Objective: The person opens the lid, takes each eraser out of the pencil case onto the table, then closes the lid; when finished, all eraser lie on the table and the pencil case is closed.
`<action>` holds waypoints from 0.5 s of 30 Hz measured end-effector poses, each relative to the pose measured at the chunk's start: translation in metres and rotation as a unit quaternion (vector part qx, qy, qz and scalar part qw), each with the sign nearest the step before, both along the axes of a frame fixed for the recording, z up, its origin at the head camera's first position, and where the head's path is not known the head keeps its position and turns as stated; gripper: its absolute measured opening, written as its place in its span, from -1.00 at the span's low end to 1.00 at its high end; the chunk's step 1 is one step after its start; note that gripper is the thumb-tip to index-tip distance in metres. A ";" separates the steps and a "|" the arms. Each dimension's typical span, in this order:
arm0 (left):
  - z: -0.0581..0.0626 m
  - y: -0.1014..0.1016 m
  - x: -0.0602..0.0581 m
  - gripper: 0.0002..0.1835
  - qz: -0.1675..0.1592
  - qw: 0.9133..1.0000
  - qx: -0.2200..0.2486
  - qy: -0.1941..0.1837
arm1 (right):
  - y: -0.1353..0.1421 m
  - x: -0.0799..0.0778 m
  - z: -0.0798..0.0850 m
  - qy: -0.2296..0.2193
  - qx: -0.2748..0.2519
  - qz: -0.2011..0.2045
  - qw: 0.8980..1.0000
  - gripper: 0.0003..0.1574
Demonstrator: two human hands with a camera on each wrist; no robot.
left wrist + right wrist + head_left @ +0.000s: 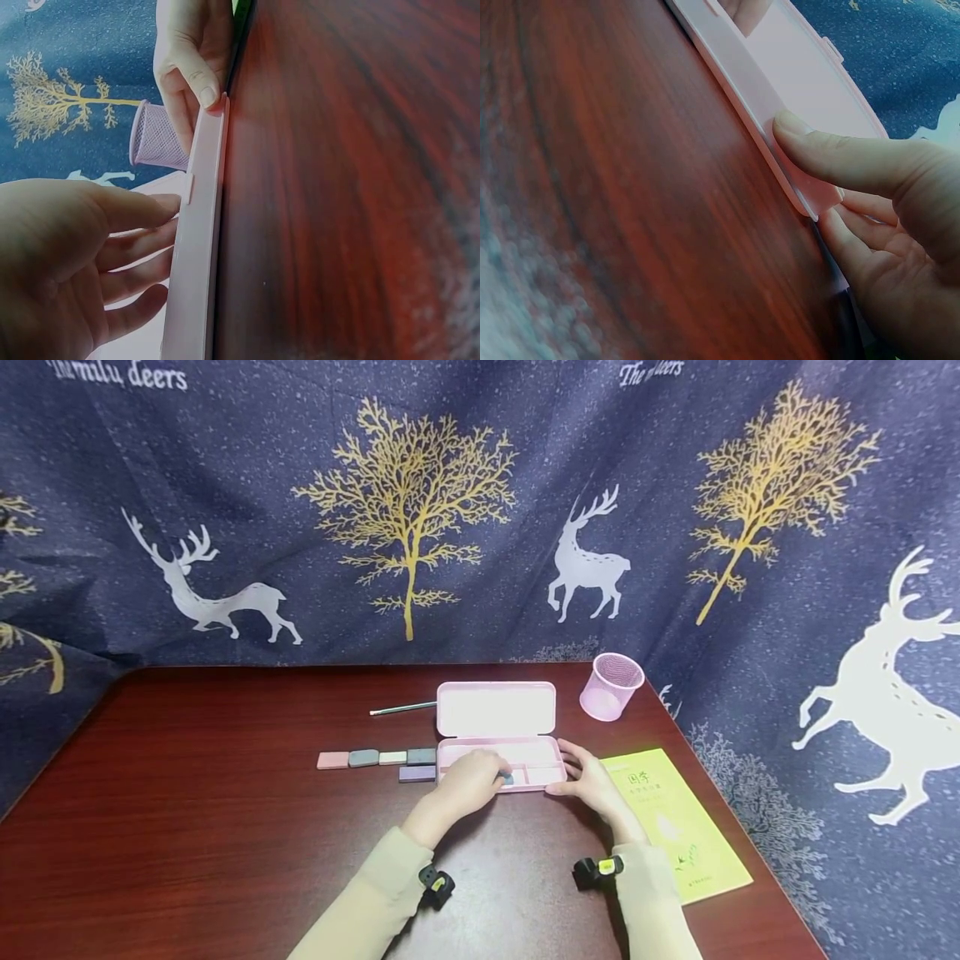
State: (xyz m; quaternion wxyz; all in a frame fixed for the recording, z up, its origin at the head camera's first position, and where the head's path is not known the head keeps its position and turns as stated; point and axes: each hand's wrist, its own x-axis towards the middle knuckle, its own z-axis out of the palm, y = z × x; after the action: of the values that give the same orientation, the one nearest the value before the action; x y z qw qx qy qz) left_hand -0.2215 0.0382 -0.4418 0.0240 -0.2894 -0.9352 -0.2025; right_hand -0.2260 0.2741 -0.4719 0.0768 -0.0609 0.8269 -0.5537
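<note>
A pink pencil case [546,774] lies on the table with its lid [496,709] flipped back. My left hand [471,778] reaches over the front wall into the case, its fingertips at a small blue-grey eraser [507,779] in the front compartment. From the left wrist, the thumb of that left hand [82,262] sits at the rim, and the case's wall hides the fingertips and the eraser. At the right end, my right hand [592,779] grips the case. Its thumb [829,154] presses the front wall, with the other fingers round the corner.
Left of the case lie a pink block [333,761], a purple block [417,774] and several others in a row. A pencil [403,709] lies behind them. A pink mesh cup [609,687] stands back right. Under my right forearm is a yellow-green book [675,827].
</note>
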 end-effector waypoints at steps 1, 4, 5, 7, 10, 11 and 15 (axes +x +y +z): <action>0.000 0.000 0.000 -0.82 0.002 1.000 0.000 0.001 | 0.000 0.000 0.000 -0.001 -0.001 -0.001 1.000 0.10; 0.000 0.002 -0.001 -0.80 0.010 1.000 -0.001 0.008 | 0.000 0.000 0.000 -0.002 0.000 -0.002 1.000 0.10; 0.000 0.003 -0.002 -0.79 0.014 1.000 0.000 0.008 | 0.000 0.000 -0.001 -0.003 -0.001 -0.003 1.000 0.10; -0.001 0.004 -0.002 -0.78 0.024 1.000 0.001 0.002 | 0.000 0.000 0.000 -0.004 0.000 -0.002 1.000 0.10; -0.002 0.005 -0.002 -0.78 0.036 0.999 0.000 -0.008 | 0.000 0.000 -0.001 -0.004 -0.002 -0.001 1.000 0.10; -0.002 0.006 -0.002 -0.78 0.039 0.999 -0.001 -0.012 | 0.000 -0.001 -0.001 -0.004 -0.003 0.000 1.000 0.11; 0.000 0.007 -0.001 -0.80 0.042 0.999 -0.001 -0.019 | 0.000 0.000 0.000 -0.004 -0.009 0.001 1.000 0.11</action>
State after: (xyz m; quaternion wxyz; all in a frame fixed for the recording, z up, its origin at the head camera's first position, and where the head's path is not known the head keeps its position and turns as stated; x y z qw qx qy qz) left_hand -0.2222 0.0450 -0.4415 0.0141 -0.2458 -0.9471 -0.2057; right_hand -0.2262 0.2741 -0.4721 0.0800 -0.0601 0.8216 -0.5612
